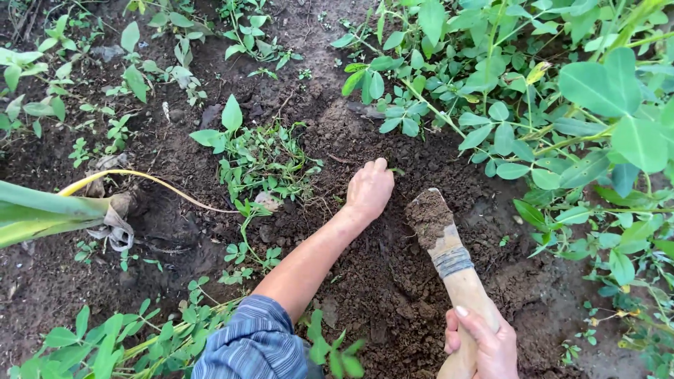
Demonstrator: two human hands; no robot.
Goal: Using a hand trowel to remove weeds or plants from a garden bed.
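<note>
My left hand (369, 189) reaches forward to the dark soil, fingers curled down onto the ground beside a small weed; whether it grips anything I cannot tell. Its arm comes out of a blue striped sleeve (254, 344). My right hand (484, 342) at the bottom edge is closed around the pale wooden handle of a digging tool (449, 260). The tool's soil-caked blade end rests on the earth just right of the left hand, and a grey band wraps the handle below the blade.
A patch of small weeds (263, 161) grows left of the left hand. Broad-leaved green plants (562, 105) crowd the right side. A thick green stalk with a yellow strand (49, 214) lies at left. Low leaves (105, 344) fill the bottom left.
</note>
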